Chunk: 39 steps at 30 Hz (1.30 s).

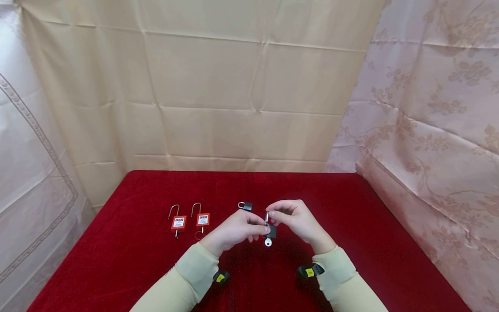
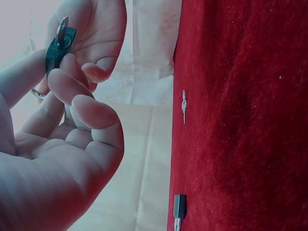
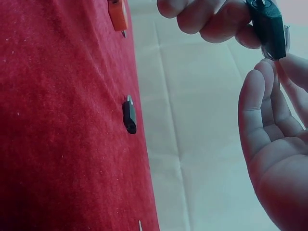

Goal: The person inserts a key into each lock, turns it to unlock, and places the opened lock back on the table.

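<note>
My left hand [image 1: 238,229] pinches the body of a small black padlock [image 1: 271,232] between thumb and fingers. A silver key [image 1: 267,242] sticks out of the lock's underside, towards me. On the far side, the thumb and fingertips of my right hand [image 1: 294,219] pinch the metal shackle [image 1: 267,216], partly covered by fingers. Both hands are raised above the table, seen in the wrist views with the padlock [image 3: 269,30] between them. Whether the shackle is locked in cannot be told.
A second black padlock [image 1: 245,206] lies farther back on the red cloth [image 1: 148,260]. To the left lie two red padlocks [image 1: 178,223] with raised shackles and keys below. A small silver object, seemingly a key [image 2: 184,107], lies on the cloth in the left wrist view.
</note>
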Each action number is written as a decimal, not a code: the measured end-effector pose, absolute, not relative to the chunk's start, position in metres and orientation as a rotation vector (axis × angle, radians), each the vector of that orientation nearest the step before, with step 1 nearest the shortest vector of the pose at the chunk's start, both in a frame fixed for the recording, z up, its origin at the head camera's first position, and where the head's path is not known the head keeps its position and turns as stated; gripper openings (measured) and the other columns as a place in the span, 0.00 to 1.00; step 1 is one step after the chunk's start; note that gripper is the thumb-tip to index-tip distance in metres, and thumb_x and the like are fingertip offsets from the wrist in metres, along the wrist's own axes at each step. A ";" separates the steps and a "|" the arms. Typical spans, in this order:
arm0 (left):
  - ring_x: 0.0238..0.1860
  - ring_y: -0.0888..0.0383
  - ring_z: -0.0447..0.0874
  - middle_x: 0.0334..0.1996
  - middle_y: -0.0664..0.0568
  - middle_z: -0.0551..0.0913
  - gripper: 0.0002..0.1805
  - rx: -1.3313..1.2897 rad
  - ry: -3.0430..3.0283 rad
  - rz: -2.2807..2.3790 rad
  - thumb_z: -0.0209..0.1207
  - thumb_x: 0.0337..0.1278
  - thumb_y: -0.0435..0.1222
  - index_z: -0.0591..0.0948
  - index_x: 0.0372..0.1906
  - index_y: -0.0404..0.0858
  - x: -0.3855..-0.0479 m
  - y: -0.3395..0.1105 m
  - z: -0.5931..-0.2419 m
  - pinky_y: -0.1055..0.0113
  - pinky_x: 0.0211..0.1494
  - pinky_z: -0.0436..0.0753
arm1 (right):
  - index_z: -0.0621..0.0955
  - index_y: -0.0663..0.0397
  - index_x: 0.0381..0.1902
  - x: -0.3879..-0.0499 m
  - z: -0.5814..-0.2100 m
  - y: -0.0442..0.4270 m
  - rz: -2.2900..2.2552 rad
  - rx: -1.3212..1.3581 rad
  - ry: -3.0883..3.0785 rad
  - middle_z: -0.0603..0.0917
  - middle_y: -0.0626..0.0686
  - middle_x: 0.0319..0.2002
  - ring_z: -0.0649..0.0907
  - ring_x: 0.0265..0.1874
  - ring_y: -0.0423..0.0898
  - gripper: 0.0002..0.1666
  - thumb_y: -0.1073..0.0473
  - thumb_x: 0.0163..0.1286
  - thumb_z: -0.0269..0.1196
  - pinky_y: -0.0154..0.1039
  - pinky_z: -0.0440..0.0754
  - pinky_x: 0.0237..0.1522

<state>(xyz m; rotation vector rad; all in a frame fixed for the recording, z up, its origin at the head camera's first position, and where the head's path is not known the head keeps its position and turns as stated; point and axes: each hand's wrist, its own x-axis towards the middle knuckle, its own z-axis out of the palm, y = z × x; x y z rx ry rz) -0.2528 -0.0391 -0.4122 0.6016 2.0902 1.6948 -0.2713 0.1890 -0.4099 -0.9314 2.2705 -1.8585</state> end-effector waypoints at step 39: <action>0.23 0.60 0.75 0.18 0.51 0.79 0.08 0.599 2.085 1.679 0.71 0.59 0.37 0.88 0.33 0.36 -0.251 -0.033 -0.418 0.66 0.28 0.75 | 0.86 0.68 0.43 -0.267 -0.409 0.181 -1.747 -0.778 2.349 0.87 0.65 0.35 0.82 0.28 0.51 0.07 0.70 0.71 0.65 0.41 0.84 0.32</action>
